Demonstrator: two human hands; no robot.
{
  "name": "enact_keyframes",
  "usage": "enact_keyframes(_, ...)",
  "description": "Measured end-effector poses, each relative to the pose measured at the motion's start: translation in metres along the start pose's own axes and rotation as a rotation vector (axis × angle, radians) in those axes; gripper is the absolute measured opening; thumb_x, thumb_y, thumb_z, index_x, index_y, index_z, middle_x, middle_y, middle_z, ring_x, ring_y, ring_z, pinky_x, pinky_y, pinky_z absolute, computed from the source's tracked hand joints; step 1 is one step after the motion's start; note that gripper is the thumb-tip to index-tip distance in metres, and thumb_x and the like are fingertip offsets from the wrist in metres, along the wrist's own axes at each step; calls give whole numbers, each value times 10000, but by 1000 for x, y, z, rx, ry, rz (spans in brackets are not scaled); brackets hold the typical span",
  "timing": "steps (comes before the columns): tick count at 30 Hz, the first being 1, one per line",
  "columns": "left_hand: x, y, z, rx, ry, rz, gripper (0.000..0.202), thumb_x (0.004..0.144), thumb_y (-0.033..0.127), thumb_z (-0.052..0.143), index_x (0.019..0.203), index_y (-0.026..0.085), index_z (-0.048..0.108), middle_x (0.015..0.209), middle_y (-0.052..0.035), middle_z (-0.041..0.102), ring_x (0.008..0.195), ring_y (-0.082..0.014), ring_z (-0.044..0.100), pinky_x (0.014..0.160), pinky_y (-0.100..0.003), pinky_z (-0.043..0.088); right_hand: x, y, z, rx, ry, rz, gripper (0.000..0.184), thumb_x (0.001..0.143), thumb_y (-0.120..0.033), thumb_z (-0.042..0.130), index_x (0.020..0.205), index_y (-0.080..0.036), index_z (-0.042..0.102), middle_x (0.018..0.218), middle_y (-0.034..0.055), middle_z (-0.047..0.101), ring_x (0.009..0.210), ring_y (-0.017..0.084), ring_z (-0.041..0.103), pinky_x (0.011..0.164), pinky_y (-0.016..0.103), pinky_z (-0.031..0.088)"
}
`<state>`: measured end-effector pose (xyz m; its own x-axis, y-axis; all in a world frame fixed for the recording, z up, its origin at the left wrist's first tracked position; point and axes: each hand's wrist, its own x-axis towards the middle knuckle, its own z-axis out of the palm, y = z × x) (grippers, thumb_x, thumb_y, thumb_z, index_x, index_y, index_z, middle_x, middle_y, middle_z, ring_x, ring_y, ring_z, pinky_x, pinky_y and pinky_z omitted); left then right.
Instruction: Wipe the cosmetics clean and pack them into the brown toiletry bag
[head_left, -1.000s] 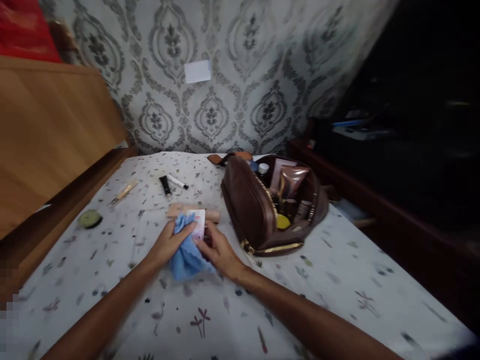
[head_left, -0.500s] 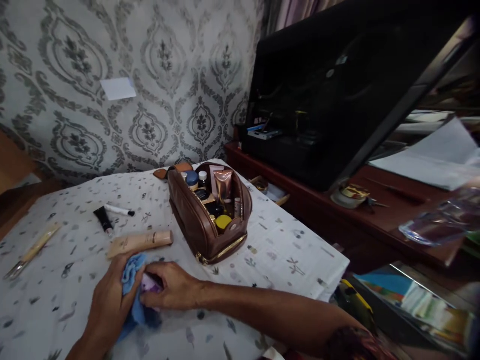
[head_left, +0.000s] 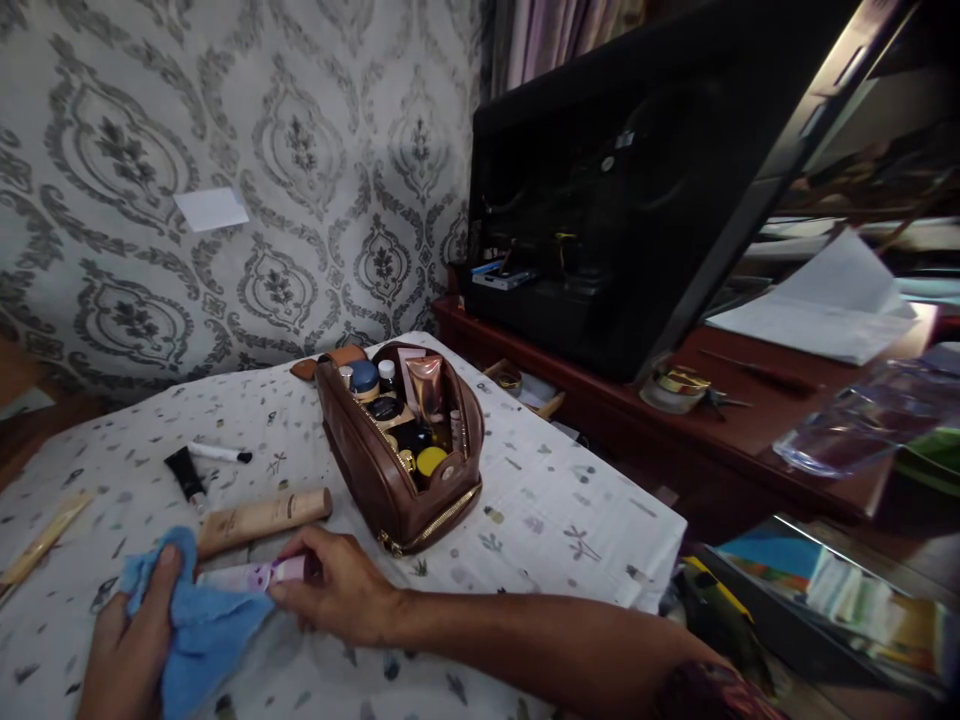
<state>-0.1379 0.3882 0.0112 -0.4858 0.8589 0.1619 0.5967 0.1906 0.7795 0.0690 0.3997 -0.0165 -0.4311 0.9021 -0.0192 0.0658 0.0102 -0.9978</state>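
Observation:
My left hand (head_left: pixel 139 630) grips a blue cloth (head_left: pixel 206 640) that hangs down over the white patterned tablecloth. My right hand (head_left: pixel 337 585) pinches the cap end of a pale purple tube (head_left: pixel 244 577); the cloth covers part of its lower side. Just beyond the hands lies a beige tube (head_left: pixel 262 522). A black-and-clear tube (head_left: pixel 186 475) and a thin white tube with a black tip (head_left: pixel 220 453) rest farther back. An open brown toiletry bag (head_left: pixel 360 460) stands to the right, filled with jars, bottles and a rose-gold tube (head_left: pixel 426 388).
At the left edge lies a slim gold-and-clear item (head_left: pixel 45 545). Right of the bed-like patterned surface (head_left: pixel 585 530) runs a dark red cabinet (head_left: pixel 739 440) carrying a large black television (head_left: pixel 585 200), papers (head_left: pixel 817 300) and a clear plastic case (head_left: pixel 847 425). Below it sits a glass-topped box (head_left: pixel 847 590).
My left hand has drawn away to the left with the blue cloth, which now spreads out. More of the purple tube shows in my right hand. The view has shifted slightly right.

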Motion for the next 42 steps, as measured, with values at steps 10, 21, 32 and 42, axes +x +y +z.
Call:
enact_keyframes(10,-22,-9,10,247,169,979,292,914,387,521,1161,238,565,1135,-108,632,1059,-303,602,936,-451,464,12,6,8,423,-21,215,141,965,-298,511,860,-207,491,529,-74,525,421,98,536,430,189,440)
enact_keyframes(21,-26,-2,24,487,-28,1296,305,980,330,478,1179,145,616,871,-95,710,728,-216,658,687,-312,469,4,-6,-1,61,-161,138,229,906,-189,534,678,-178,510,455,-90,454,368,56,432,379,158,326)
enact_keyframes(32,1,-9,-6,227,-546,492,461,875,608,486,636,218,433,578,51,479,561,-129,469,565,-235,344,8,-6,-7,225,-124,199,461,877,-601,553,698,-176,534,555,-30,588,385,58,435,372,185,250)
enact_keyframes(42,-3,-15,2,-41,-527,290,470,842,579,503,571,217,379,548,60,361,538,-107,352,531,-236,324,9,-4,-8,166,-123,59,388,776,-533,705,892,-181,588,578,-64,541,456,72,451,403,190,295)
